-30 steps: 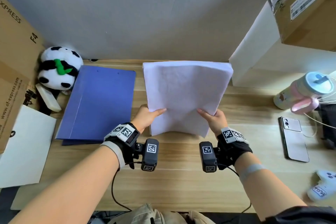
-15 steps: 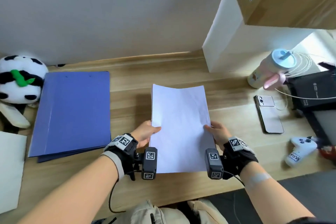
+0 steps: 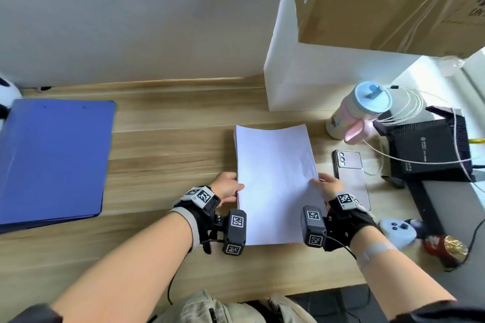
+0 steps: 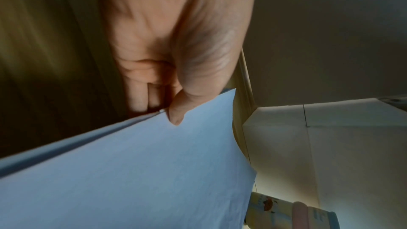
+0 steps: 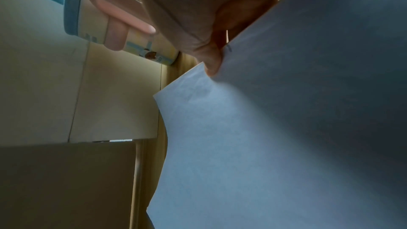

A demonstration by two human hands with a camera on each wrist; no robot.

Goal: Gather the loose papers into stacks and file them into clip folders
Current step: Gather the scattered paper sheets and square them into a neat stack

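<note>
A stack of white papers (image 3: 275,181) lies lengthwise on the wooden desk (image 3: 162,155), right of centre. My left hand (image 3: 231,189) grips its left edge, thumb on top and fingers underneath, as the left wrist view shows at the paper stack (image 4: 132,171) under my left hand (image 4: 174,109). On the opposite edge my right hand (image 3: 324,186) pinches the sheets; the right wrist view has the thumb of my right hand (image 5: 211,63) over the paper stack (image 5: 275,128). A blue clip folder (image 3: 52,162) lies shut at the desk's left.
A white box (image 3: 315,76) with a cardboard carton (image 3: 380,0) on it stands behind the papers. To the right are a pastel cup (image 3: 359,110), a phone (image 3: 351,178), a black router (image 3: 430,149) with cables and a small game controller (image 3: 396,231). A panda plush (image 3: 5,97) sits far left.
The stack, held up and facing me a second ago, has come down flat onto the desk and shifted right towards the phone. Both hands have kept their grip on its side edges.
</note>
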